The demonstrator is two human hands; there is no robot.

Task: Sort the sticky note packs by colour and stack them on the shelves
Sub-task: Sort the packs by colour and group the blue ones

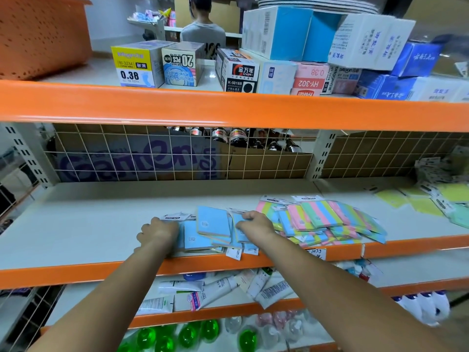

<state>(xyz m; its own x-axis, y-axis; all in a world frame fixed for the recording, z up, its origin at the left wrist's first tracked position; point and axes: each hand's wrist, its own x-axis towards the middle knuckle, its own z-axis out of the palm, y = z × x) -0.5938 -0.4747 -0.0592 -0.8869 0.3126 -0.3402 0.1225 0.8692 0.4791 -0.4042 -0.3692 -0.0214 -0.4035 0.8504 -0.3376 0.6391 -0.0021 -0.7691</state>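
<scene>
Several blue sticky note packs [213,224] lie in a loose pile near the front edge of the middle shelf [88,224]. My left hand [158,233] grips the left side of that blue pile, fingers curled over the packs. At the pile's right side, my right hand [255,222] pinches a blue pack. Just right of it lies a heap of multicolour striped packs [327,219]. Yellow-green packs [418,201] sit at the far right of the same shelf.
The orange beam [228,110] of the upper shelf hangs above, carrying pen boxes [137,64] and an orange basket [40,34]. A wire grid [152,153] backs the middle shelf. Lower shelves hold tubes [218,290] and bottles [187,334]. A person [203,29] stands behind the rack.
</scene>
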